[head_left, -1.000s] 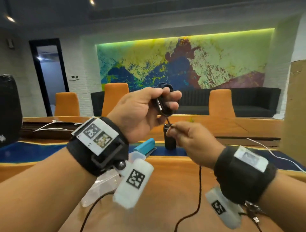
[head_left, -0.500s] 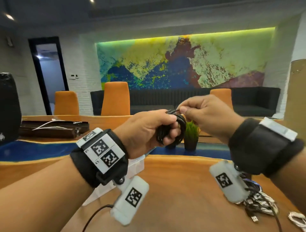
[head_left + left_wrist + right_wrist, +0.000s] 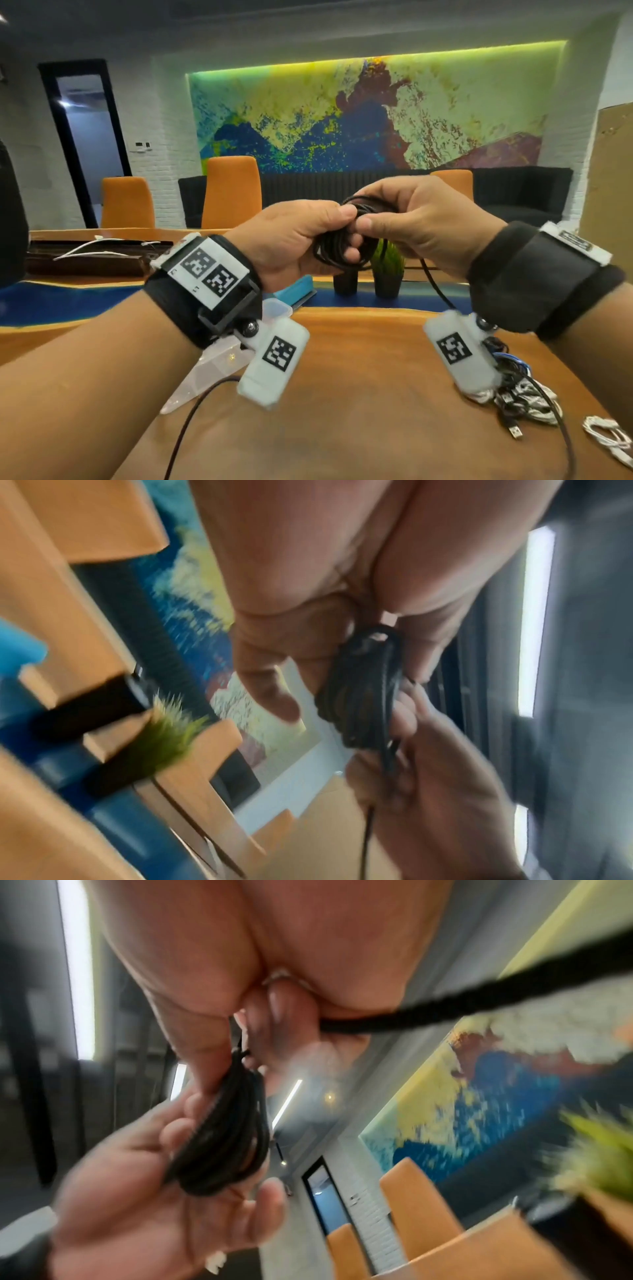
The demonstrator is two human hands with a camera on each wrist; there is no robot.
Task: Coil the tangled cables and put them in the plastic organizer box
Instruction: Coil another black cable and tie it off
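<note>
Head view: the right hand (image 3: 421, 219) has come up from below the bundle to its top, laying another turn — winding is nearly done; the left hand (image 3: 294, 240) grips the black cable coil (image 3: 342, 250) above the table (image 3: 359, 394). Left wrist view: thumb and fingers curl round tight, even loops. Right wrist view: fingertips pinch the loose tail (image 3: 445, 1007) — taut, matte.

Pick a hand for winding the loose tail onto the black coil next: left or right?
Right. The right hand already pinches the black cable where its tail leaves the coil; the left hand grips the coil and should just keep it steady.
</note>
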